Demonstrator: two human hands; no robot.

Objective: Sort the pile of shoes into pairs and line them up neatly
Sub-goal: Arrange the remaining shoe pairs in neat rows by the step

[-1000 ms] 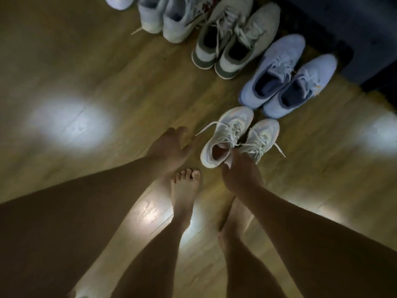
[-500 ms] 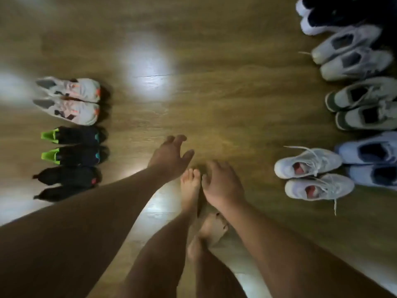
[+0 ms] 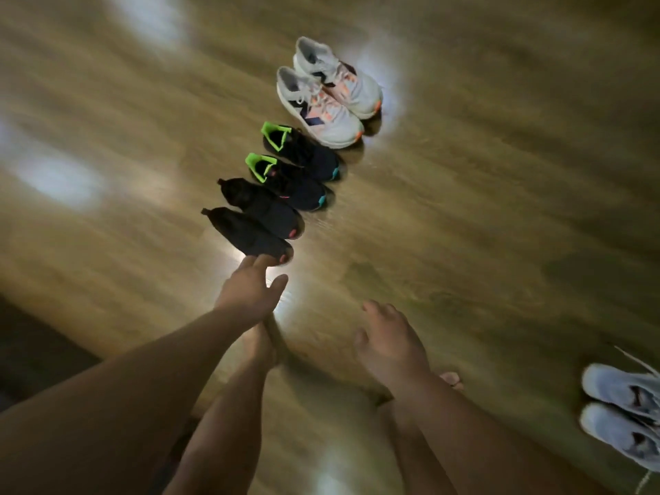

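Nearer is the left hand [image 3: 250,292], open, fingertips by the toe of the closest black shoe [image 3: 246,232], contact unclear; shoe lies crosswise, heel leftward; row of 3 pairs [image 3: 303,162] extends ahead on the floor [image 3: 464,209]; right hand [image 3: 391,346] open, empty.

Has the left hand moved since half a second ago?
Yes. The left hand has gone toward the nearest black shoe: it was clear of that shoe, and its fingertips now reach the toe.
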